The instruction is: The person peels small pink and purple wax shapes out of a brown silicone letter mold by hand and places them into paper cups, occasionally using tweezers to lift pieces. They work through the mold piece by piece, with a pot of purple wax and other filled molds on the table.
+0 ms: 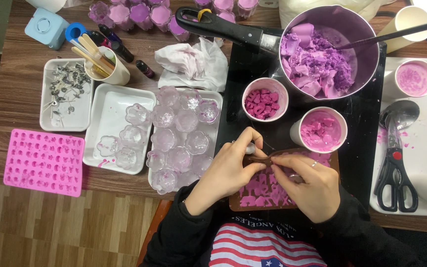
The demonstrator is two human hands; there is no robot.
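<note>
Brown silicone mould [277, 195]: long axis left-right, far edge curled upward, pinched by left hand [226, 170] and right hand [307, 183].

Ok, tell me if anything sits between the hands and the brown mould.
Nothing visible does. The left hand and right hand already pinch the brown mould's upper edge, bending it; the pink-filled cups stand behind it, apart.

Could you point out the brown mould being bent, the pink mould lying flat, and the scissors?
Brown silicone mould [273, 195], head view: its lower pink-filled part.
Flat pink silicone mould [44, 161], head view: its middle.
Black-handled scissors [395, 173], head view: near the pivot.
</note>
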